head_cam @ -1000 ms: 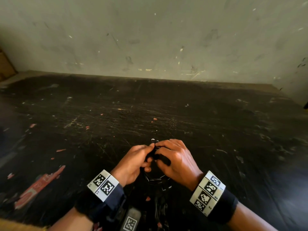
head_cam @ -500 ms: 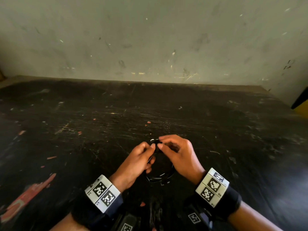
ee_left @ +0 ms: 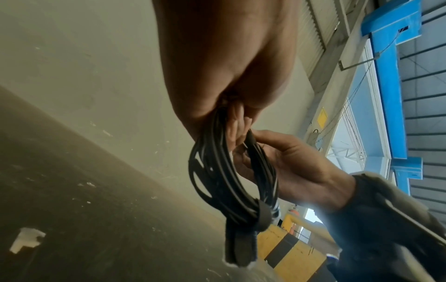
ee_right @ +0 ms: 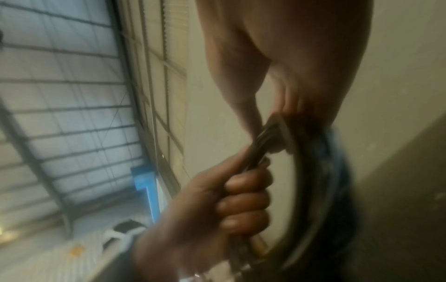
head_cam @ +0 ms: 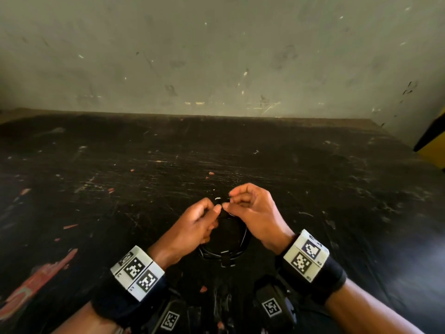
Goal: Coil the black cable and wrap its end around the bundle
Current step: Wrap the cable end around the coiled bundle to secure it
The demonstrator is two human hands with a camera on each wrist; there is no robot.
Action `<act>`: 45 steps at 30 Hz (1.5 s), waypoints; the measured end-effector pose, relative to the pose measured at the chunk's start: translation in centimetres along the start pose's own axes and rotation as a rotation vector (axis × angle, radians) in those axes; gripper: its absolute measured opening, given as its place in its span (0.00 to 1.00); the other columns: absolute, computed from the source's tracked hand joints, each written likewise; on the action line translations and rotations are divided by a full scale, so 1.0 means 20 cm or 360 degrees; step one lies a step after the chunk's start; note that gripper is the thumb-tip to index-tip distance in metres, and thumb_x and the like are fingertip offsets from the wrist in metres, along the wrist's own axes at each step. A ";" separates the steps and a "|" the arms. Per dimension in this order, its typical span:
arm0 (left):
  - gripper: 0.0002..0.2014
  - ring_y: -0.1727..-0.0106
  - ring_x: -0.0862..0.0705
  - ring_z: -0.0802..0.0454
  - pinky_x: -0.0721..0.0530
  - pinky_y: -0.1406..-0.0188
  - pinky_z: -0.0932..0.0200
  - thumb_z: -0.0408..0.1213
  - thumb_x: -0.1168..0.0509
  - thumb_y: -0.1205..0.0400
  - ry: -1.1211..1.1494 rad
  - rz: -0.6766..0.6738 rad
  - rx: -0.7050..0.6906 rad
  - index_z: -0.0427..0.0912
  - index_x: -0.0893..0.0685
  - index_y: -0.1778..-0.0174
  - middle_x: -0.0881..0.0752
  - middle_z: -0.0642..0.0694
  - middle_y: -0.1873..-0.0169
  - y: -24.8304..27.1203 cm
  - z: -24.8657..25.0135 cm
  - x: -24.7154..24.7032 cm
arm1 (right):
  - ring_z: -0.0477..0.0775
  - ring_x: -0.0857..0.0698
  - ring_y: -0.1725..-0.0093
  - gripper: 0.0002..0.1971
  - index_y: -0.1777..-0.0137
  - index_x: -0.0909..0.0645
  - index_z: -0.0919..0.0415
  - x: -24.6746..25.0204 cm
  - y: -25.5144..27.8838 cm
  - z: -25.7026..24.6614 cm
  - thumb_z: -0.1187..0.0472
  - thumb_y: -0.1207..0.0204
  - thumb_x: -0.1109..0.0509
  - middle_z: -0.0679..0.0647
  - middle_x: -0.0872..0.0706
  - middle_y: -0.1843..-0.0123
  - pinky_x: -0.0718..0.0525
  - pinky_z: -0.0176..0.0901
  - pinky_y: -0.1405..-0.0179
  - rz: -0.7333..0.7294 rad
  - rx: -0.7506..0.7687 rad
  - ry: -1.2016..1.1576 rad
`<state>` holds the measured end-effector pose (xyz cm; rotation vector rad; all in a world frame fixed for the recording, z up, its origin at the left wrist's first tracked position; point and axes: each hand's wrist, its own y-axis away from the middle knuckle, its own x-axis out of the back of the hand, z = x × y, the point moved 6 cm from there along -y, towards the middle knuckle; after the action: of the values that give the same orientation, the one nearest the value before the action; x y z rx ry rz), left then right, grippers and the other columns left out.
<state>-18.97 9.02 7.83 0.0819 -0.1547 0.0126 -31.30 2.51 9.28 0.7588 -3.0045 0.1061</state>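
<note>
Left hand: the left hand (head_cam: 195, 225) is closed in a fist round the black cable (head_cam: 224, 251), at 9 o'clock of the loop, so that the turns are kept stacked while the end is worked.
Coil: the bundle is held just above the dark scratched table (head_cam: 120, 177), hanging toward 6 o'clock from both hands; in the left wrist view several turns (ee_left: 217, 171) are seen gathered, with a strap (ee_left: 262, 217) around them at the low end.
Cable end: a plug tip (ee_left: 251, 139) is judged to be the free end, at 12 o'clock of the loop.
Right hand: the right hand (head_cam: 255, 213) is curled, the tip pinched between thumb and forefinger, so it can be led around the bundle.
Stage: coiling is judged done; wrapping is under way.
</note>
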 end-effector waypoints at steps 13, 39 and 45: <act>0.16 0.70 0.30 0.50 0.26 0.70 0.61 0.49 0.43 0.16 0.0059 0.0015 0.0125 0.41 0.19 0.59 0.28 0.40 0.67 -0.04 -0.08 0.03 | 0.41 0.12 0.66 0.06 0.57 0.11 0.61 0.08 0.02 0.03 0.60 0.24 0.29 0.54 0.08 0.61 0.18 0.26 0.69 -0.0086 -0.0022 0.0274; 0.11 0.62 0.08 0.46 0.09 0.61 0.57 0.21 0.34 0.22 0.0475 -0.0040 0.0658 0.32 0.19 0.44 0.12 0.34 0.54 -0.27 -0.53 -0.18 | 0.50 0.16 0.67 0.07 0.50 0.15 0.70 0.56 0.16 0.62 0.75 0.26 0.30 0.62 0.11 0.61 0.18 0.32 0.72 0.0613 -0.0666 0.0149; 0.08 0.66 0.10 0.49 0.12 0.67 0.61 0.19 0.33 0.25 -0.0131 0.0016 0.0669 0.36 0.17 0.57 0.12 0.37 0.61 -0.37 -0.71 -0.22 | 0.50 0.18 0.69 0.04 0.59 0.14 0.62 0.64 0.15 0.82 0.71 0.27 0.27 0.58 0.14 0.66 0.18 0.38 0.72 0.0536 -0.0896 0.0544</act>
<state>-21.02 2.87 -7.44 0.5017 -0.2333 0.0520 -44.48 -2.10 -6.49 0.1571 -2.5953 -0.5205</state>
